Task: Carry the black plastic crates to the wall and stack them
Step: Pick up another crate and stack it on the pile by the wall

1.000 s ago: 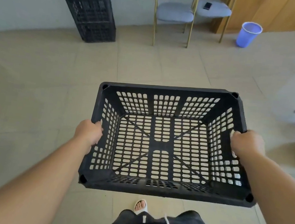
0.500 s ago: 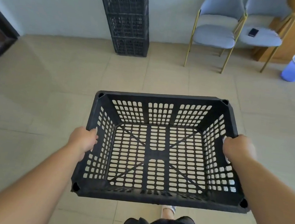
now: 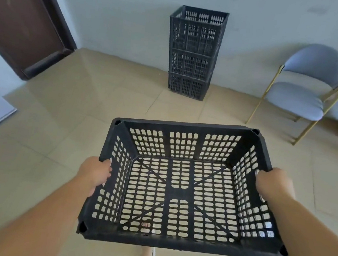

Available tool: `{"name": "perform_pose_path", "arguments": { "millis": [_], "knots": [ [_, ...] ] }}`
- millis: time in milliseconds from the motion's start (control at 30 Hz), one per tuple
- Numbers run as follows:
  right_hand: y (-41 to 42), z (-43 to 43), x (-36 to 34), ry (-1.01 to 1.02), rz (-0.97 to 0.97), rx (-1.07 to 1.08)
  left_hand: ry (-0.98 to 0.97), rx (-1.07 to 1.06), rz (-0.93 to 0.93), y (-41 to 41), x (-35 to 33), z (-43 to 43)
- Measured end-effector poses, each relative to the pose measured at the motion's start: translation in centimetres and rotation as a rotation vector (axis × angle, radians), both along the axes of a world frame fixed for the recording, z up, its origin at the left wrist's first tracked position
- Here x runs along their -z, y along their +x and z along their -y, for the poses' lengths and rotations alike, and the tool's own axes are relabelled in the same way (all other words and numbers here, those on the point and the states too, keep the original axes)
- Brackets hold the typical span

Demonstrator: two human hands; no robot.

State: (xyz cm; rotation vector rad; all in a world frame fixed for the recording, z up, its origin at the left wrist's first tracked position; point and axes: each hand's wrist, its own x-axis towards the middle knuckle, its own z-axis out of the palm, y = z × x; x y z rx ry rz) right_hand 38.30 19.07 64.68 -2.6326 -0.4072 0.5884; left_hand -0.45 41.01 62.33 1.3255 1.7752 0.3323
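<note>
Both hands clamp the crate (image 3: 180, 184) between them, left hand (image 3: 94, 172) and right hand (image 3: 273, 186) curled over its side rims, stack (image 3: 194, 52) at the wall well ahead; risk: tall stack tips if the crate lands off-centre.
</note>
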Motion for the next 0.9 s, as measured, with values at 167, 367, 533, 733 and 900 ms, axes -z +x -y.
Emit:
{"name": "perform_pose_path", "arguments": {
  "millis": [167, 367, 533, 733, 900],
  "knots": [
    [2.4, -10.1, -0.1, 0.0, 0.032, 0.03, 0.003, 0.038, 0.026, 2.9, -0.5, -11.3],
    [5.6, -20.4, -1.0, 0.044, 0.031, 0.102, 0.039, 0.074, 0.048, 7.6, -2.9, -24.7],
    [10.7, -28.1, -1.1, 0.056, 0.031, 0.133, 0.064, 0.119, 0.044, 13.9, -3.9, -34.6],
    [19.6, -38.2, -1.4, 0.079, 0.02, 0.067, 0.081, 0.138, 0.032, 22.3, -4.2, -44.4],
    [26.2, -47.6, -3.7, 0.073, 0.05, -0.008, 0.116, 0.105, 0.055, 27.2, -5.6, -51.5]
  ]
}}
